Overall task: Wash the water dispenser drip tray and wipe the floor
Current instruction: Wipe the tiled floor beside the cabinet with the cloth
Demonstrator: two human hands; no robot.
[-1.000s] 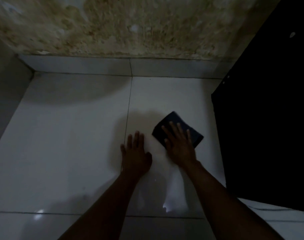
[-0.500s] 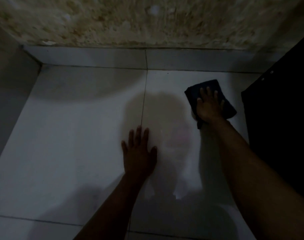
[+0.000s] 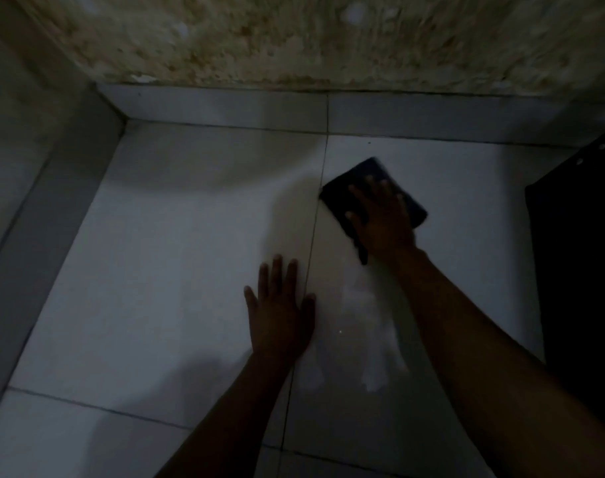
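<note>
The work in view is the floor-wiping part of the task. The right hand (image 3: 380,219) lies flat, fingers spread, pressing a dark folded cloth (image 3: 409,205) against the white tiled floor (image 3: 156,270), just right of the grout line that runs toward the wall. The cloth sits near the grey skirting (image 3: 225,108) and apart from the black cabinet-like object (image 3: 583,270) at the right edge; what that object is cannot be told in this light.

The left hand (image 3: 280,312) is open, palm down, fingers spread wide, holding nothing and resting on the floor beside the same grout line, apparently as a brace.

Between the two forearms a pale, streaked patch (image 3: 370,339) shows on the tile. It reads as either a wet film or a reflection; the dim lighting does not settle which.

The drip tray is not in view, so its washing can be neither confirmed nor ruled out. In my judgement the wiping is under way and not finished: the cloth covers only a small area near the wall, and the streaked patch nearer the person seems in need of a pass.
</note>
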